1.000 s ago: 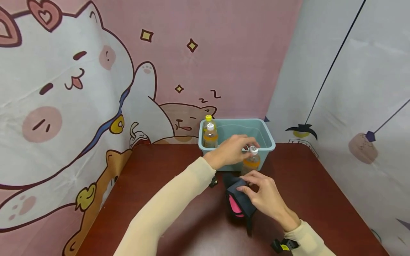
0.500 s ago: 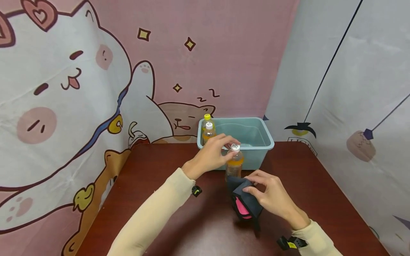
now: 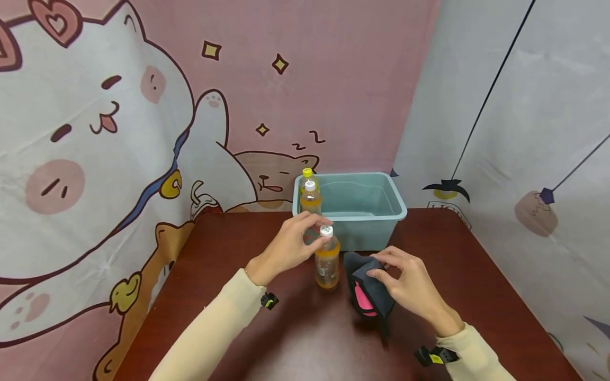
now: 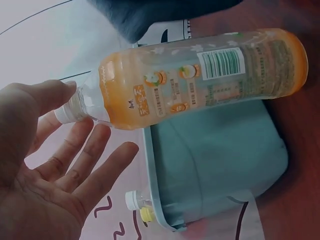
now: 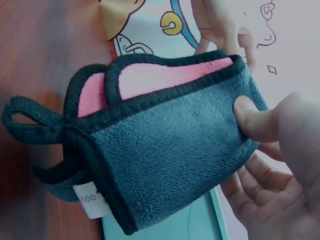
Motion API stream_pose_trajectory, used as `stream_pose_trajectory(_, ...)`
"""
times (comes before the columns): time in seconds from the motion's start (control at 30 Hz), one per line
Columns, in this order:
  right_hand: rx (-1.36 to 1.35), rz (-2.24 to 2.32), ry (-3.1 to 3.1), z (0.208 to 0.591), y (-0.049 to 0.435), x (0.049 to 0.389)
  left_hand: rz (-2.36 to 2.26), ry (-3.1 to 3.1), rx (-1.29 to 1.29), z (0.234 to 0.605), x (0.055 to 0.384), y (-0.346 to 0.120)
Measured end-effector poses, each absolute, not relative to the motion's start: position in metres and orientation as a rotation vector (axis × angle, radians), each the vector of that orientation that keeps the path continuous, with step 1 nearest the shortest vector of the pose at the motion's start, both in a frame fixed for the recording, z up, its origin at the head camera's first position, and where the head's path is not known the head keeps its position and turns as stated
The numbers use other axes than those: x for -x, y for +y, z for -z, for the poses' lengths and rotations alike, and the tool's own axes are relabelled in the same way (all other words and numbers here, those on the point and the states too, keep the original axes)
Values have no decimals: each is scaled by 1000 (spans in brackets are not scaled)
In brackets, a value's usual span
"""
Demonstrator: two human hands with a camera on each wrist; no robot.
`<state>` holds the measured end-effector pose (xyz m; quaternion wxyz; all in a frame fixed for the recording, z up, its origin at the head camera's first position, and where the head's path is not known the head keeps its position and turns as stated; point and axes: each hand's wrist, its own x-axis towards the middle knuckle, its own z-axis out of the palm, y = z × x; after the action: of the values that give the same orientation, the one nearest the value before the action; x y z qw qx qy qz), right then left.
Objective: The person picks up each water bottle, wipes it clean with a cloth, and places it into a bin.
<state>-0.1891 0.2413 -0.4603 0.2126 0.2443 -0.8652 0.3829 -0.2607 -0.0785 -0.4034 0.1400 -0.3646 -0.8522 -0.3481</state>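
My left hand (image 3: pixel 290 243) pinches the white cap of a clear plastic drink bottle (image 3: pixel 327 264) with an orange-printed label. In the left wrist view the thumb and index finger are at the bottle's neck, and the other fingers spread loosely. The bottle (image 4: pixel 200 75) stands upright in the head view, in front of the blue bin. To its right my right hand (image 3: pixel 412 280) pinches a folded dark grey-blue cloth (image 3: pixel 376 288) with a pink inner side. The right wrist view shows the cloth (image 5: pixel 170 150) with black edging, a hanging loop and a white tag, the thumb pressed on its outer face.
A light blue plastic bin (image 3: pixel 369 233) stands at the back of the dark red table (image 3: pixel 229 233). Inside its left end are a white-capped bottle (image 3: pixel 311 198) and a yellow-capped bottle (image 3: pixel 307 173). Cartoon-printed cloth walls (image 3: pixel 333 79) enclose the table behind and at the sides.
My left hand has brought the bottle leftward and nearer, from in front of the bin's right part to its left part. My right hand with the cloth has shifted slightly right.
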Motion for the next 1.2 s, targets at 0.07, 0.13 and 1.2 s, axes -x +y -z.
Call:
stream_pose_trajectory(0.07, -664, -1057, -2382, 461, 239, 192, 1021, -2480, 1044, 407, 258, -82)
stream_pose_trajectory(0.13, -649, -1053, -2366, 461, 236, 196, 1041, -2493, 1043, 409, 256, -84)
stream_pose_trajectory(1.2, -828, -1139, -2402, 447, 161, 238, 1145, -2416, 1013, 423, 243, -97)
